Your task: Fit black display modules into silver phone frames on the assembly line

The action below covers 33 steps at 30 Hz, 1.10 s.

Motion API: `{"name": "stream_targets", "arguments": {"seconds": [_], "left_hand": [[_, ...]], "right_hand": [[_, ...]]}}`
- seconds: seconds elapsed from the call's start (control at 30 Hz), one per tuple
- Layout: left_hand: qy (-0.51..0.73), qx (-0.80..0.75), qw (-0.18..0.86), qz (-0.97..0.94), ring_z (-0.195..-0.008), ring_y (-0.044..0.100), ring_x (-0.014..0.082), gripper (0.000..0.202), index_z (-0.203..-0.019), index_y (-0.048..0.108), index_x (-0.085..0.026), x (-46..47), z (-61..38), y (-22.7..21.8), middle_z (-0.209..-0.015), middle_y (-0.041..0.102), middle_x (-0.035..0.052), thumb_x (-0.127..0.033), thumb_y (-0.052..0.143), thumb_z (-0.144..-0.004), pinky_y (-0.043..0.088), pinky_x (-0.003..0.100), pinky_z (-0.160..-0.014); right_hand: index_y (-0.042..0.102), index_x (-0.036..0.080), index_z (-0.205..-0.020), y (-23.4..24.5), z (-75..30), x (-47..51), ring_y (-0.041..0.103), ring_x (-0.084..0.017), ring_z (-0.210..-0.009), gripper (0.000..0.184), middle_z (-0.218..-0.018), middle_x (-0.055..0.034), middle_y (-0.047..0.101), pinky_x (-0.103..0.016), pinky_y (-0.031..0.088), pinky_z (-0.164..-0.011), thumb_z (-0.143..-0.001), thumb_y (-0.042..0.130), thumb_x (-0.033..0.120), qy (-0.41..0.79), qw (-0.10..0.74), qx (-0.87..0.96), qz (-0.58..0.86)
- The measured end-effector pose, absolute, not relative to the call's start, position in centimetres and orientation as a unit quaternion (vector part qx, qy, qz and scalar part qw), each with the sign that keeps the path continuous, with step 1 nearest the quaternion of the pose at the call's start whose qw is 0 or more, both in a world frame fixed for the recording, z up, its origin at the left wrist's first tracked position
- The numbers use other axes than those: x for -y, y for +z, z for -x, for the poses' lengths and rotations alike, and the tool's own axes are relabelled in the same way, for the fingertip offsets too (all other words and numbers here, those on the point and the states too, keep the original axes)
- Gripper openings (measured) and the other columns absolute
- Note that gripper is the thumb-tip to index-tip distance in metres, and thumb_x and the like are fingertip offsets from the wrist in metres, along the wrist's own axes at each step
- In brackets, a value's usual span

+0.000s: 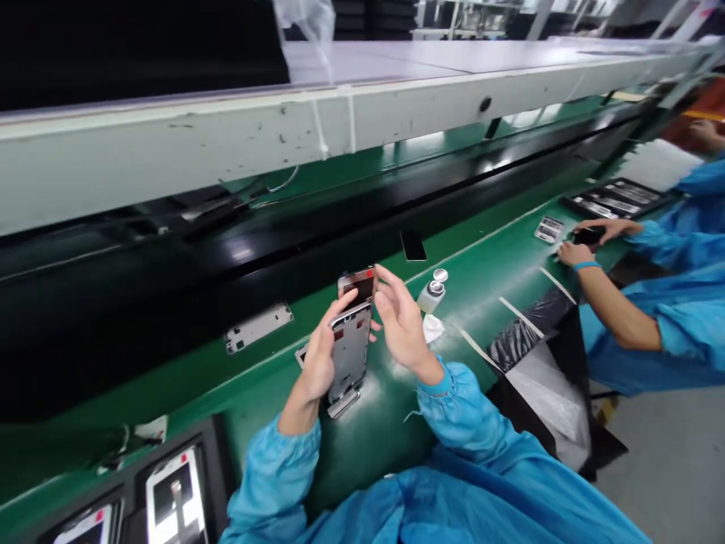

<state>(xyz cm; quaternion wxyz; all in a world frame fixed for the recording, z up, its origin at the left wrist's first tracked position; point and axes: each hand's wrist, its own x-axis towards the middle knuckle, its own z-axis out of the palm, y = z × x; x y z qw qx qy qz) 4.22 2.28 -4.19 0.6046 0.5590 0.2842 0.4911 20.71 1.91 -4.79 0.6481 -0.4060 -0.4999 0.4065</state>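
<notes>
Above the green bench, my left hand (318, 361) is closed around a grey phone frame (350, 349), held upright and slightly tilted. Just behind its top edge is a phone screen panel (358, 287) with a small red sticker at one corner. My right hand (401, 323) pinches the right edge of that panel with thumb and fingers, while a left fingertip also rests on it. Another phone part (343, 403) shows under the frame's lower end; what supports it is hidden. To the right of my right hand are a bottle (432, 295) with its lid flipped up and a white tissue (433, 328).
A dark glass panel (413, 245) and a pale metal plate (259, 328) lie farther back. Foam trays of phone parts (177, 499) stand at lower left. A shelf beam (226, 147) crosses overhead. At right, a co-worker's hands (583, 245) handle a dark device beside black plastic bags (544, 378).
</notes>
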Motion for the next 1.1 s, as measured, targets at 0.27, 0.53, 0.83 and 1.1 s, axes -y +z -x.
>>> {"name": "stream_targets", "arguments": {"seconds": [0.27, 0.53, 0.83, 1.1], "left_hand": [[0.5, -0.171, 0.425, -0.735, -0.123, 0.078, 0.0321, 0.068, -0.175, 0.048, -0.034, -3.3, -3.0, -6.2, -0.179, 0.04, 0.02, -0.068, 0.038, -0.117, 0.069, 0.05, -0.102], [0.437, -0.148, 0.319, -0.828, -0.169, 0.04, 0.042, 0.073, -0.185, 0.023, -0.034, -3.7, -3.3, -6.1, -0.187, 0.029, 0.0191, -0.059, 0.042, -0.118, 0.044, 0.064, -0.137], [0.587, -0.22, 0.378, -0.681, -0.107, 0.078, 0.0229, 0.07, -0.174, 0.051, -0.027, -6.0, -0.3, -6.5, -0.172, 0.049, 0.0218, -0.066, 0.041, -0.117, 0.071, 0.038, -0.09], [0.632, -0.195, 0.506, -0.554, -0.086, 0.082, 0.023, 0.072, -0.163, 0.063, -0.023, -5.8, -0.4, -5.6, -0.106, 0.084, 0.011, -0.072, 0.036, -0.117, 0.071, 0.036, -0.077]], "right_hand": [[0.064, 0.025, -0.13, -3.6, -17.8, -2.8, 0.077, -0.028, -0.135, 0.045, -0.144, -0.0153, 0.078, -0.054, 0.064, -0.12, -0.104, 0.076, 0.06, 0.329, 0.746, 0.424, 0.394], [0.062, 0.026, -0.104, -3.7, -20.1, -3.9, 0.078, -0.024, -0.115, 0.04, -0.119, -0.0078, 0.078, -0.046, 0.066, -0.109, -0.104, 0.072, 0.064, 0.338, 0.714, 0.462, 0.403], [0.051, 0.027, -0.092, -11.3, -30.2, -5.7, 0.071, -0.02, -0.076, 0.05, -0.086, -0.003, 0.071, -0.033, 0.06, -0.068, -0.104, 0.061, 0.074, 0.356, 0.344, 0.627, 0.602], [0.048, 0.027, -0.086, -15.9, -31.1, -7.3, 0.054, -0.019, -0.069, 0.037, -0.077, 0.0011, 0.058, -0.03, 0.043, -0.068, -0.11, 0.056, 0.054, 0.283, 0.234, 0.625, 0.689]]}}
